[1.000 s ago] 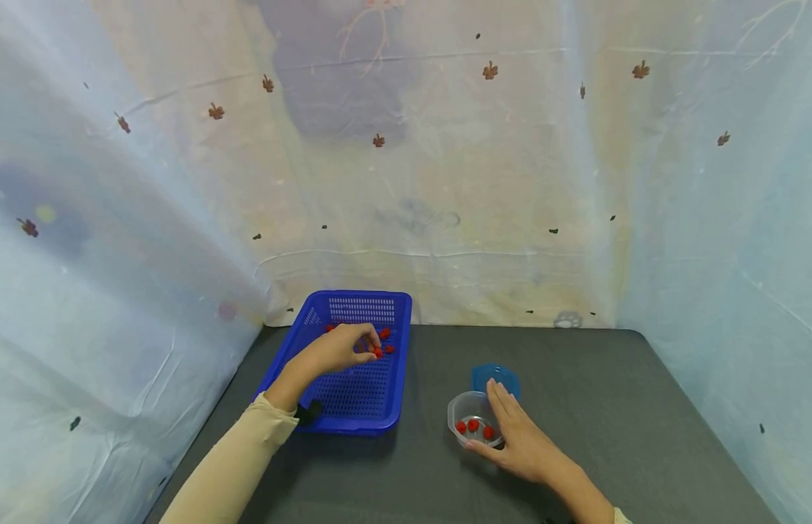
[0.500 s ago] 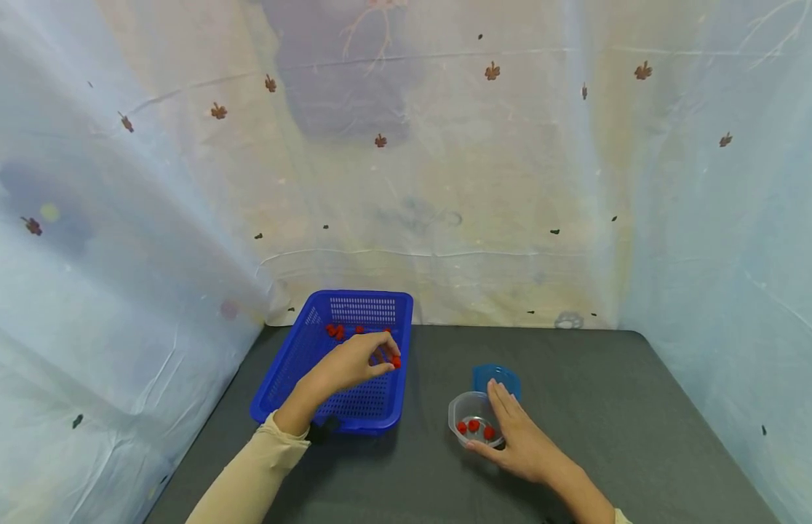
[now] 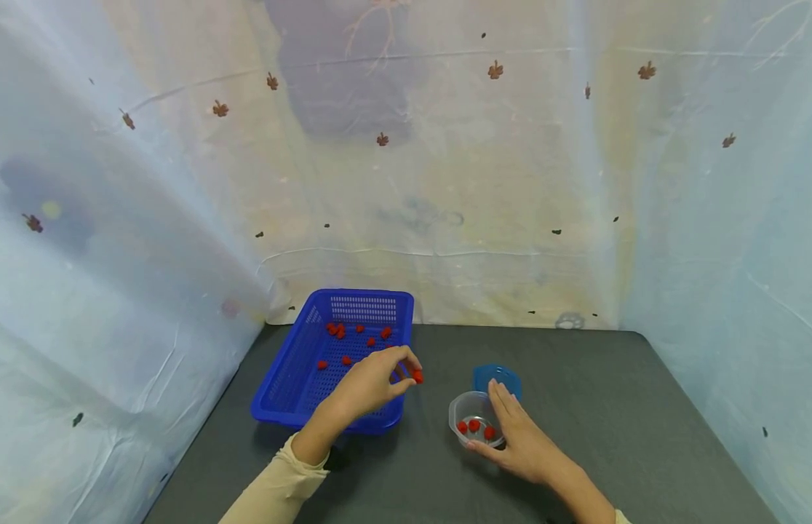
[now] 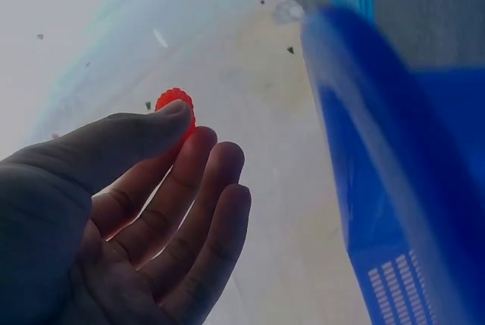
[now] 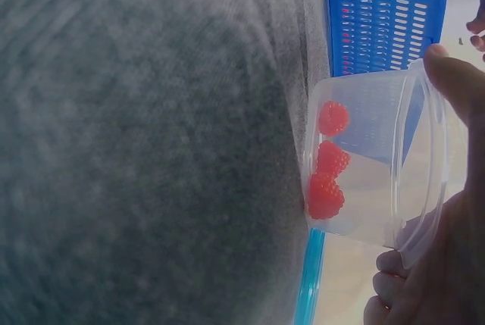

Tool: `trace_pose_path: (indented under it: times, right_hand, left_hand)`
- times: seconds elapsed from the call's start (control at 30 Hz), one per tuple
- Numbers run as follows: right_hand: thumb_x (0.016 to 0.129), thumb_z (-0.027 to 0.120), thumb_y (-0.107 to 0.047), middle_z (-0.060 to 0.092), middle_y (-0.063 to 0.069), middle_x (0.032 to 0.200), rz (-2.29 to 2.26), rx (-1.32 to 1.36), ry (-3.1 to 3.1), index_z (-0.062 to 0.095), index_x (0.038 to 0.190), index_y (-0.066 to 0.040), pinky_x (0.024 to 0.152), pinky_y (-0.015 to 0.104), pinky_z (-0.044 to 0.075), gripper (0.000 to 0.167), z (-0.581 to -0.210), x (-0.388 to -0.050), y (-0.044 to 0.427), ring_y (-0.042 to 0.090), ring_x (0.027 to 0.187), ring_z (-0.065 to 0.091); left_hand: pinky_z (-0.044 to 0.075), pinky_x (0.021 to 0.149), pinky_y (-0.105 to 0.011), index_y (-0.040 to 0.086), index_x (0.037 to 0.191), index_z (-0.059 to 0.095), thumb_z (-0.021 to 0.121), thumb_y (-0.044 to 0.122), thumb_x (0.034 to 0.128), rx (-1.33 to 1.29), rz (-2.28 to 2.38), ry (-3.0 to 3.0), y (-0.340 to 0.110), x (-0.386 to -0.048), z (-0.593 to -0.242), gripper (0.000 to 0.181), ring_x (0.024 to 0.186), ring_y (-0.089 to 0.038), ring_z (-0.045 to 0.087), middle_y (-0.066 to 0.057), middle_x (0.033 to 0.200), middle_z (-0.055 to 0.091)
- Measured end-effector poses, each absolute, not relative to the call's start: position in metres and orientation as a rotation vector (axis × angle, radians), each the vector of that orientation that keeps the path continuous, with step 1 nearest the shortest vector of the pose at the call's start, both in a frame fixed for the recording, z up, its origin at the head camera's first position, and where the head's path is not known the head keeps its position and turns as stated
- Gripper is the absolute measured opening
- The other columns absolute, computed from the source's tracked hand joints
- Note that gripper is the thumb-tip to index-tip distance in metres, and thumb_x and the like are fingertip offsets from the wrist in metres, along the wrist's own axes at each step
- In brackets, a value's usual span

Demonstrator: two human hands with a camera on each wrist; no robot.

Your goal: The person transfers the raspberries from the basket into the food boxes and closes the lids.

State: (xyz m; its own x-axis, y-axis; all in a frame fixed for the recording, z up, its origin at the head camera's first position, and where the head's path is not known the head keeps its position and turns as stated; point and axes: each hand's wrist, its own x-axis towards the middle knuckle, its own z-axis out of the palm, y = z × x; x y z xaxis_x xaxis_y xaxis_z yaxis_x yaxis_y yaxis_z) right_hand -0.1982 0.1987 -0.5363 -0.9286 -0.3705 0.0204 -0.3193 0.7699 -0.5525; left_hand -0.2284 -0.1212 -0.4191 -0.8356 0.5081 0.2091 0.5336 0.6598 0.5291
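My left hand [image 3: 373,382] pinches a red raspberry [image 4: 174,95] between thumb and fingertips, just past the right rim of a blue slotted basket [image 3: 270,397]. Several more raspberries lie scattered in that basket, some perhaps behind the hand. My right hand [image 3: 527,447] holds a clear plastic container [image 5: 371,113] by its rim, thumb on one side and fingers on the other. Three raspberries [image 5: 326,196] rest on the container's bottom. Directly behind it lies a blue lid [image 3: 494,377], partly covered by the container and my right fingertips.
A dark grey table [image 3: 576,393] carries everything. Behind it and along both sides hangs a pale patterned sheet [image 3: 445,182]. Bare table surface separates the basket from the container.
The left hand has carried its raspberry rightward and toward me, from inside the basket to beyond its right rim. My right hand and the container have stayed in place.
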Motion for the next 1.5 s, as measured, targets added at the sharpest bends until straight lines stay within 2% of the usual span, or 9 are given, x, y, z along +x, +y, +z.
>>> trace_pose_path:
  times: [0.3, 0.6, 0.9, 1.23, 1.5]
  right_hand:
    - [0.094, 0.066, -0.075, 0.009, 0.019, 0.179, -0.869, -0.573, 2.876, 0.010, 0.171, -0.003, 0.125, 0.070, 0.023, 0.119, -0.536, -0.198, 0.197, 0.044, 0.164, 0.011]
    - [0.094, 0.065, -0.076, 0.009, 0.019, 0.179, -0.866, -0.562, 2.882, 0.010, 0.171, -0.003, 0.122, 0.073, 0.027, 0.120, -0.536, -0.198, 0.199, 0.048, 0.162, 0.013]
    - [0.095, 0.063, -0.076, 0.007, 0.020, 0.179, -0.853, -0.584, 2.879, 0.009, 0.172, -0.003, 0.121, 0.072, 0.028, 0.119, -0.538, -0.198, 0.200, 0.049, 0.162, 0.013]
    - [0.096, 0.063, -0.075, 0.007, 0.021, 0.178, -0.863, -0.603, 2.878, 0.009, 0.171, -0.003, 0.122, 0.072, 0.027, 0.118, -0.538, -0.198, 0.199, 0.047, 0.163, 0.012]
    - [0.097, 0.066, -0.071, 0.007, 0.020, 0.179, -0.895, -0.607, 2.866, 0.010, 0.171, -0.002, 0.123, 0.072, 0.025, 0.116, -0.537, -0.197, 0.199, 0.044, 0.163, 0.009]
  left_hand:
    - [0.059, 0.084, -0.030, 0.024, 0.117, 0.070, 0.077, 0.020, 0.1023, -0.939, -0.975, -2.810, -0.104, -0.224, -0.430, 0.017, 0.093, -0.002, 0.066, 0.013, 0.105, 0.071]
    - [0.057, 0.077, -0.021, 0.024, 0.116, 0.071, 0.079, 0.020, 0.1010, -1.000, -0.976, -2.803, -0.081, -0.220, -0.449, 0.018, 0.091, 0.002, 0.066, 0.013, 0.105, 0.072]
    - [0.055, 0.072, -0.018, 0.024, 0.114, 0.072, 0.081, 0.022, 0.0994, -1.036, -0.901, -2.831, -0.062, -0.219, -0.467, 0.017, 0.088, 0.004, 0.065, 0.013, 0.103, 0.072]
    - [0.051, 0.068, -0.017, 0.027, 0.113, 0.072, 0.082, 0.024, 0.0983, -1.034, -0.803, -2.860, -0.045, -0.221, -0.480, 0.018, 0.087, 0.002, 0.066, 0.016, 0.101, 0.071]
    - [0.051, 0.066, -0.017, 0.022, 0.113, 0.073, 0.082, 0.028, 0.0979, -1.071, -0.879, -2.864, -0.036, -0.224, -0.485, 0.018, 0.086, 0.003, 0.065, 0.011, 0.103, 0.073]
